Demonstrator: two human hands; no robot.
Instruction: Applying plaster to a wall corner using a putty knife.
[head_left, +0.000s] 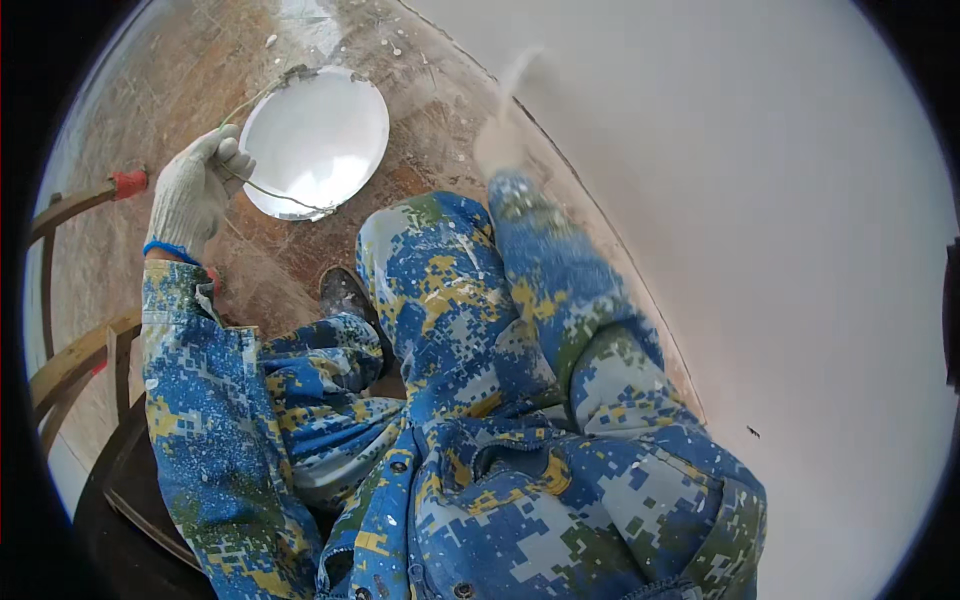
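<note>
My left hand, in a white knit glove, is closed round the thin wire handle of a round bucket with a bright white inside, on the floor in front of me. My right hand is beside the foot of the pale wall, badly smeared by motion; its fingers cannot be made out. A pale blurred streak reaches up from it along the wall, too unclear to name.
Wooden bars with red end pieces stand at my left, beside a dark object. The stained, speckled floor meets the wall along a curved-looking edge. My knee and boot are below the bucket.
</note>
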